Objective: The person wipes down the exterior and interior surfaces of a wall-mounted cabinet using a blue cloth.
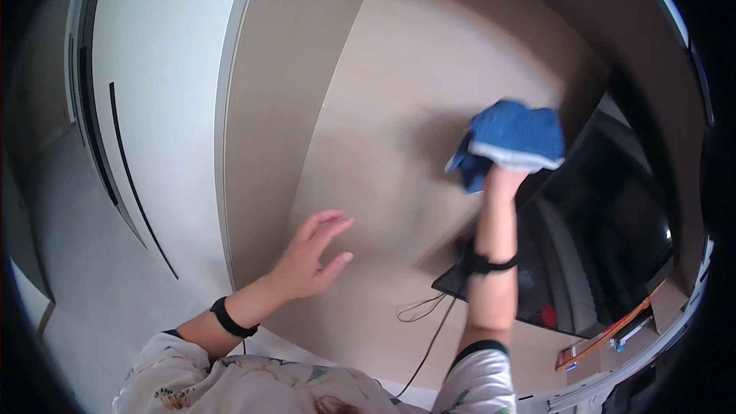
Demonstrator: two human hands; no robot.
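A blue cloth with a pale hem covers my right hand, which is raised and stretched forward against or close to the beige wall panel. The fingers are hidden under the cloth; only the wrist and the heel of the hand show. My left hand is lower and to the left, in front of the panel, with its fingers apart and nothing in it. Each arm wears a black band. Right of my right arm is a large dark television with a glossy, reflecting screen.
Black cables hang below the television's near corner. A shelf with small items lies at the lower right. To the left stand a side panel and a white cabinet door with a long dark handle strip; grey floor shows beyond.
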